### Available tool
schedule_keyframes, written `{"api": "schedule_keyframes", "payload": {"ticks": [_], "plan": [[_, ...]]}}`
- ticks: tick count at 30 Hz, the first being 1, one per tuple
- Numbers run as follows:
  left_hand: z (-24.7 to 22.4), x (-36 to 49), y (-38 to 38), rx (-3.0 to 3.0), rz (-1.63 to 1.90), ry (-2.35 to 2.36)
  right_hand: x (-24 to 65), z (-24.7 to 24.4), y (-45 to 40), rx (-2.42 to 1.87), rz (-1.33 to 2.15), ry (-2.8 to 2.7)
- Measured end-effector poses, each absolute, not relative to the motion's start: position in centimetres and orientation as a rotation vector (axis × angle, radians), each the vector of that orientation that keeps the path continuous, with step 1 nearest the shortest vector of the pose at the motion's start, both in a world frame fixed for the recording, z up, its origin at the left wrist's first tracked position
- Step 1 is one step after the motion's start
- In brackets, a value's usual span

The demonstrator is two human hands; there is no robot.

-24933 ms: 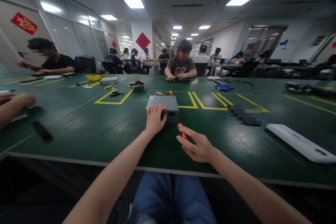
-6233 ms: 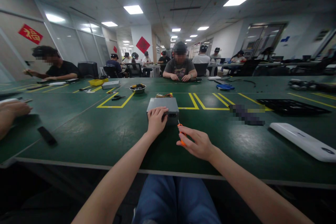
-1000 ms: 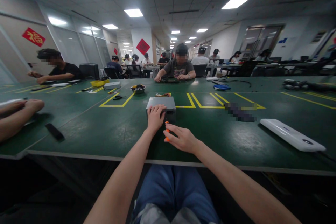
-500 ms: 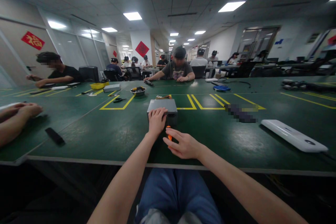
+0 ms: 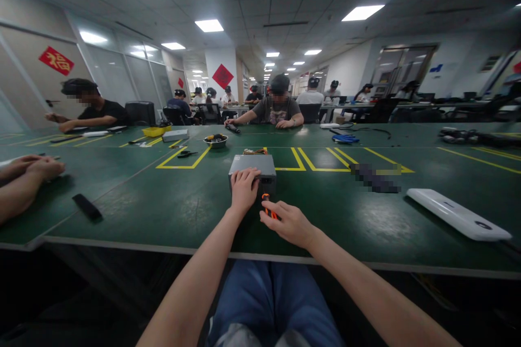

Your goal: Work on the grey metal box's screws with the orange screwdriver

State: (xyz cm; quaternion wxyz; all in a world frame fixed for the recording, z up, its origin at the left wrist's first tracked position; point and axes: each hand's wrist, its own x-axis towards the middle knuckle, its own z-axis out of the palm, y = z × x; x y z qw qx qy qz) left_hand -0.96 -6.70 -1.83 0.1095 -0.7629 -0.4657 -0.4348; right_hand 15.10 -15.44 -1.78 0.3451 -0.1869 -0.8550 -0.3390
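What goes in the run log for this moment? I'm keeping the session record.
left hand: flat on grey metal box | right hand: fingers at orange-handled screwdriver | surface: green workbench

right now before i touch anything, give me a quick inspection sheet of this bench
surface: green bench top with yellow tape outlines
job's things: grey metal box, orange-handled screwdriver just in front of it
clutter: white plastic case, black bar, steel bowl of small parts
hands: left hand flat on the box; right hand at the screwdriver, grip unclear
cables: coloured wire bundle behind the box
surroundings: seated co-workers along the bench, one opposite
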Motion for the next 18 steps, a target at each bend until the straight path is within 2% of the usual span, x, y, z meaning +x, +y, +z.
{"api": "schedule_keyframes", "payload": {"ticks": [5, 13, 18], "plan": [[-1.75, -0.97, -6.68, -2.251, -1.284, -1.366, 14.99, -1.64, -15.88, -0.512, -0.777, -2.295], [-1.8, -0.88, -6.6, -2.231, -1.301, -1.381, 14.76, -1.28, -15.55, -0.426, -0.901, -2.17], [-1.92, -0.84, -6.46, -2.222, -1.292, -1.401, 14.6, -1.72, -15.26, -0.379, -0.782, -2.212]]}}
